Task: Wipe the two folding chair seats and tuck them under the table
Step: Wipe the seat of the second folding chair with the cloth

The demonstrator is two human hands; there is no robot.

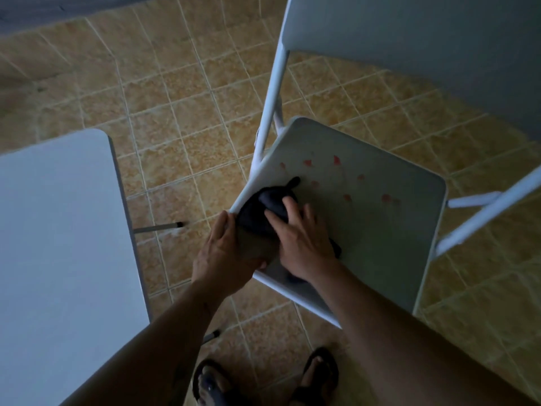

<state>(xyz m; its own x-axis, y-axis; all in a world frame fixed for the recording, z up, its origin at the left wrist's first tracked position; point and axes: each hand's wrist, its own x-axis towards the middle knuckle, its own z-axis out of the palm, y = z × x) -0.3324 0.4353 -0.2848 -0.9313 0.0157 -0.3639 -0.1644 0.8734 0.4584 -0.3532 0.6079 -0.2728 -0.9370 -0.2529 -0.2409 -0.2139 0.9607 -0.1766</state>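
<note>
At frame centre, the right hand (298, 241) presses a dark cloth (263, 212) flat under spread fingers, ready to wipe the chair seat (380, 230), while the left hand (222, 253) grips its corner, likely steadying it. Red stains (336, 159) lie beyond.

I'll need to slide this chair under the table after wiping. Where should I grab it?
Probably the chair by its backrest's top edge, from behind: it stands upright and unobstructed, while the seat's near corner is taken up by the left hand and dark cloth.
</note>
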